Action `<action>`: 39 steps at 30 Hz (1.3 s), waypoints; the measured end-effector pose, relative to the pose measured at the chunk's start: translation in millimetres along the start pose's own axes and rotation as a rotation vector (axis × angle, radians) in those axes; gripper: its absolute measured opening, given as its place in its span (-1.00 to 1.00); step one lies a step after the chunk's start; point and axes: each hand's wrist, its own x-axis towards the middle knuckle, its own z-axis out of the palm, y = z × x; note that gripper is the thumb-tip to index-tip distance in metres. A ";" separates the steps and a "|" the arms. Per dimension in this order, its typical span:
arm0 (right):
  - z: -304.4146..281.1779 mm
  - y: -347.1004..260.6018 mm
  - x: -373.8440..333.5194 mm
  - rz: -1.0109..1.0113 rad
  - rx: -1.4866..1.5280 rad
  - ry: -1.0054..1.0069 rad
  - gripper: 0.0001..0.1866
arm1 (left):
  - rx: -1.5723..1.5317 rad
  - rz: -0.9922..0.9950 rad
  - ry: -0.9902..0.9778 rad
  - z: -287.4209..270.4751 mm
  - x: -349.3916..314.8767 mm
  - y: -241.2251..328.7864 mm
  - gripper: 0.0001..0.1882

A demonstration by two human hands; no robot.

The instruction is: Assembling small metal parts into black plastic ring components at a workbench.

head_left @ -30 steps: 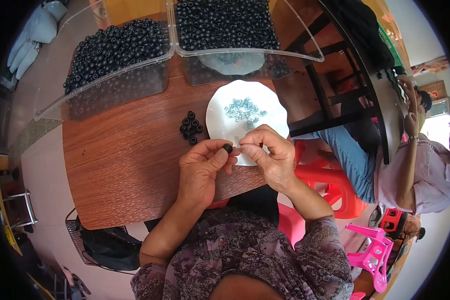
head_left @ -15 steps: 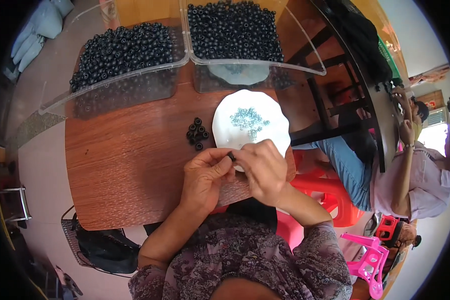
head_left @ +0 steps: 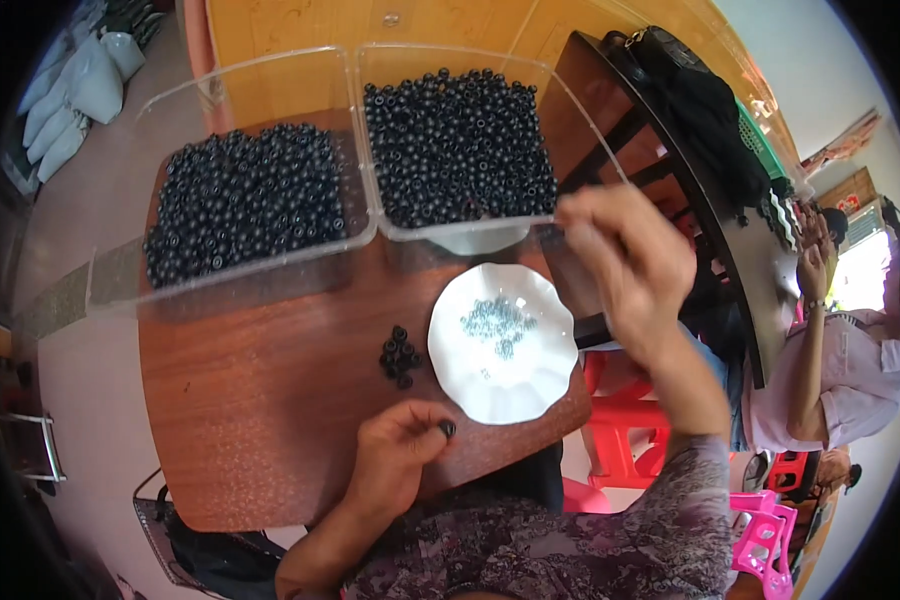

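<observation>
Nearest, the left hand (head_left: pixel 398 448) pinches a black bead (head_left: pixel 447 428) at the plate's seven o'clock; finger and thumb partly cover it, its hole hard to make out. What shows is small, round and dark. At nine o'clock sit loose black beads (head_left: pixel 400 357). The white plate (head_left: pixel 510 400) bears pale bits too tiny to identify. Towards two o'clock, the right hand (head_left: pixel 635 265) is blurred, so its grip cannot be told; it masks the rim corner of the right tub (head_left: pixel 470 229). The left tub (head_left: pixel 290 261) lies toward eleven.
</observation>
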 end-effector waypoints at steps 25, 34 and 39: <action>97.8 180.0 69.7 0.025 0.034 -1.041 -0.87 | -0.002 -0.246 -0.339 -39.3 10.5 3.0 -0.79; 106.6 165.5 63.4 -0.277 -0.173 -1.080 -0.85 | -0.055 -0.325 -0.305 -37.7 8.8 6.5 -0.79; 105.7 162.7 68.9 -0.327 -0.195 -1.079 -0.91 | 0.000 -0.318 -0.270 -34.8 5.9 8.6 -0.81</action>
